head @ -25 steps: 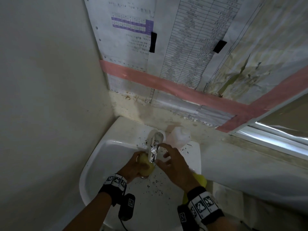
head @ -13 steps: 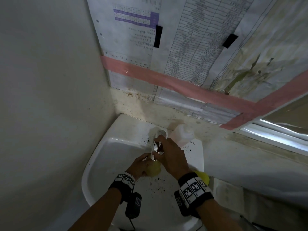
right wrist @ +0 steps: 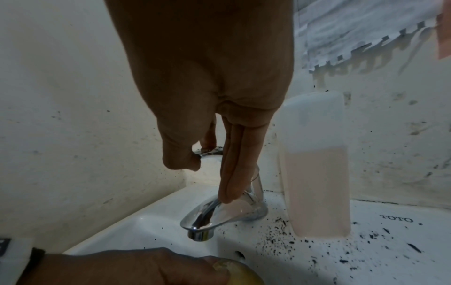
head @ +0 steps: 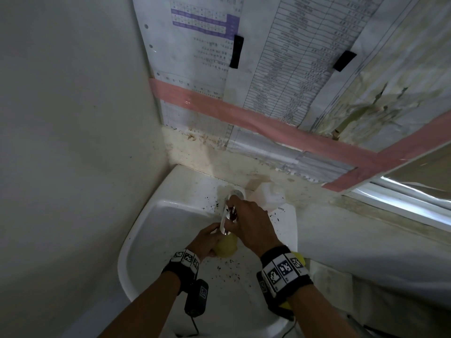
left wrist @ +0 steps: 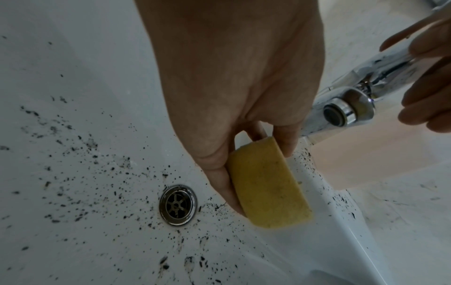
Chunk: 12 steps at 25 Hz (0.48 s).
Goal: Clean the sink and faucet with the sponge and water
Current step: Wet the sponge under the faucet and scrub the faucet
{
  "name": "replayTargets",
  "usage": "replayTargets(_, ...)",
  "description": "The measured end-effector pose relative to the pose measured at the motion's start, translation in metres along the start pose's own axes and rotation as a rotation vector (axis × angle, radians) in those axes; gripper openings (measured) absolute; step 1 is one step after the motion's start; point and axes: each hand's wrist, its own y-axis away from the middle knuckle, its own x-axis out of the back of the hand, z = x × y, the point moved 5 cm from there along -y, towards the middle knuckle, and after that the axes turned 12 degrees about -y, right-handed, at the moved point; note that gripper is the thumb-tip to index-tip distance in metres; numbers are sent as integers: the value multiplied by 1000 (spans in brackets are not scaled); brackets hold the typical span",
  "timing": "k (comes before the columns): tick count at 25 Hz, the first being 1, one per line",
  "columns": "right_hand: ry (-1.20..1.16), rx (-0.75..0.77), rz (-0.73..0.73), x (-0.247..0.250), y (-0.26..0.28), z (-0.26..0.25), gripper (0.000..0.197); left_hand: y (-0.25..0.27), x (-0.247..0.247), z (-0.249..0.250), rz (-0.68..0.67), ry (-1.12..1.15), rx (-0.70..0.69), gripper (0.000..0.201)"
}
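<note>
the left hand (left wrist: 234,81) grips a yellow rectangular foam sponge (left wrist: 266,185), thumb on one broad face and the fingers (left wrist: 288,138) curled over the other, so the block sticks out past the fingertips on edge. just below those fingers lies the round chrome drain (left wrist: 177,204) in the bottom of the white ceramic sink (left wrist: 80,73), whose bowl and rim are strewn with black specks (left wrist: 80,146). the sponge hangs just under the spout of the curved chrome faucet (right wrist: 219,212), apart from it in the left wrist view; no water shows at the outlet.

the right hand (right wrist: 209,81) lies over the top of the faucet. its long fingers (right wrist: 234,169) run straight down the right side of the faucet body, tips touching the chrome, while the thumb bends in on the left side; whether it truly clasps the lever under the palm i cannot tell. just right of these fingers stands a translucent white plastic bottle (right wrist: 317,173), about half full of pale pinkish liquid, on the sink's rim against the stained wall (right wrist: 73,115).
</note>
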Motion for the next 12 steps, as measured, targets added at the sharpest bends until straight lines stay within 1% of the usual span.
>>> replayTargets(4,-23,-1,4,2,-1,0,25,0,2,0,1,29,-16,18)
replayTargets(8,-87,-4,-2,8,-2,0,25,0,4,1,3,59,-38,21)
replayTargets(12,-102,-3,-8,10,-2,-2,25,-1,7,3,28,70,-59,16)
